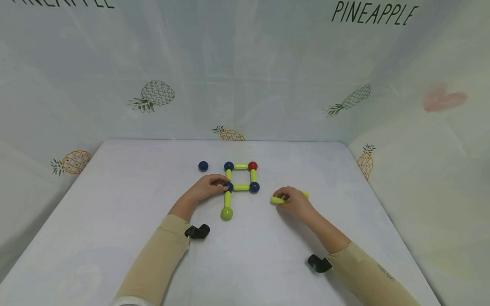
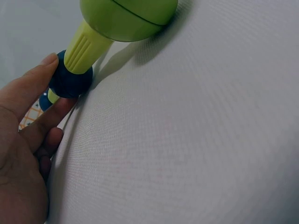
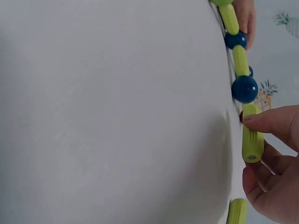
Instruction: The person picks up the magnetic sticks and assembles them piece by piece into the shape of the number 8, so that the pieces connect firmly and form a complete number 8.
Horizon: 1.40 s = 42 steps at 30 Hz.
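Note:
My left hand [image 1: 206, 187] pinches a dark blue ball [image 2: 70, 79] at the near left corner of a square made of yellow-green magnetic rods and balls. The square's other corners are a blue ball [image 1: 229, 166], a red ball [image 1: 252, 166] and another blue ball [image 1: 254, 187]. From the pinched ball a rod [image 1: 227, 199] runs toward me to a larger green ball [image 1: 227, 213]. To the right of the square, my right hand [image 1: 297, 203] holds a loose yellow-green magnetic rod [image 3: 252, 135] between thumb and fingers. Its near end shows a small metal disc.
A second loose rod [image 1: 306, 194] lies just beyond my right hand, partly hidden by it. One single blue ball [image 1: 203, 166] sits left of the square. The white table [image 1: 245, 263] ends at a hanging cloth [image 1: 245, 97] printed with pineapples.

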Motion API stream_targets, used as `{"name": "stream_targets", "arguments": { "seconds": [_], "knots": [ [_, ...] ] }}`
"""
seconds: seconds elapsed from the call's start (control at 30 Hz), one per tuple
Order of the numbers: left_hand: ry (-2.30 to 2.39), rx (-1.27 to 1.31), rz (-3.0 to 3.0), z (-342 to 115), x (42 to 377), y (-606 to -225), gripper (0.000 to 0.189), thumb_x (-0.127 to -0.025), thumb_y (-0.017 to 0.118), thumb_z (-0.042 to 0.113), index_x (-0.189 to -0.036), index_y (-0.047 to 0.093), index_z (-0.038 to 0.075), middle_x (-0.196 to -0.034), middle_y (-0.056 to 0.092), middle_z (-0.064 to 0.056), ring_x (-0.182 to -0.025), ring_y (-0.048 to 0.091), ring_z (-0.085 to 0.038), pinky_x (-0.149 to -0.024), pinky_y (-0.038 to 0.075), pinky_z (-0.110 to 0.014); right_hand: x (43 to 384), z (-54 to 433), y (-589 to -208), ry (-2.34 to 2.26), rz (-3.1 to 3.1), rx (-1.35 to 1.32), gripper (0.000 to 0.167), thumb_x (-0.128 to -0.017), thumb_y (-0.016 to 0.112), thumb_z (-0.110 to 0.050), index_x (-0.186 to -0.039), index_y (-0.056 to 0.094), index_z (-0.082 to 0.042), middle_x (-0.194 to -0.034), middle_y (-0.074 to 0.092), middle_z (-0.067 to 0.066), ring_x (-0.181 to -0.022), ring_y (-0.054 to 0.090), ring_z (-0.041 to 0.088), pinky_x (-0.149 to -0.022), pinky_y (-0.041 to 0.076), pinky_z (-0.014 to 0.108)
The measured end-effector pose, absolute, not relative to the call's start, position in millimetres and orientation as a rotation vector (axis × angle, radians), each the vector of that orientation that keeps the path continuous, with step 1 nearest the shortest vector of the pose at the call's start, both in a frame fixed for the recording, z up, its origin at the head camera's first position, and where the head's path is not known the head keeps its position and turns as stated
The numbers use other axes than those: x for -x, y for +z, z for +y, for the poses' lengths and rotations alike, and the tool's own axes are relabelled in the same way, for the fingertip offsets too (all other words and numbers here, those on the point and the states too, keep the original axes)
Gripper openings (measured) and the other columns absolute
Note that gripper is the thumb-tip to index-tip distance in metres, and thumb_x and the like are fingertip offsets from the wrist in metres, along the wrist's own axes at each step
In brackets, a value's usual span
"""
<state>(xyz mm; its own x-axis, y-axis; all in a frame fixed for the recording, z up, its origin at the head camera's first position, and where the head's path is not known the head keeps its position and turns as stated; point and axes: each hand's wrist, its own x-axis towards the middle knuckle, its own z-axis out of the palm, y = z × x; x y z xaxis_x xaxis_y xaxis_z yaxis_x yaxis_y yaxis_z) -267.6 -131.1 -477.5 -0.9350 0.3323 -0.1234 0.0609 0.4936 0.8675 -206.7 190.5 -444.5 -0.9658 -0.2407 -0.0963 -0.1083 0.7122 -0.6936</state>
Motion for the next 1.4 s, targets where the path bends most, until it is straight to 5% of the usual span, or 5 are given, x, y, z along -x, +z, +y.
{"name": "stream_targets", "arguments": {
  "seconds": [1.4],
  "knots": [
    [1.318,-0.461,2.489,-129,265,-473,0.050,-0.080,0.082,0.023,-0.125,0.064,0.012,-0.124,0.061,-0.006,-0.124,0.049,-0.026,-0.110,0.028,-0.047,202,113,-436,-1.125,2.578,0.530,0.025,-0.081,0.076,0.001,-0.101,0.072,-0.013,-0.094,0.064,-0.005,-0.089,0.056,0.016,-0.079,0.050,0.032]
  ]
}}
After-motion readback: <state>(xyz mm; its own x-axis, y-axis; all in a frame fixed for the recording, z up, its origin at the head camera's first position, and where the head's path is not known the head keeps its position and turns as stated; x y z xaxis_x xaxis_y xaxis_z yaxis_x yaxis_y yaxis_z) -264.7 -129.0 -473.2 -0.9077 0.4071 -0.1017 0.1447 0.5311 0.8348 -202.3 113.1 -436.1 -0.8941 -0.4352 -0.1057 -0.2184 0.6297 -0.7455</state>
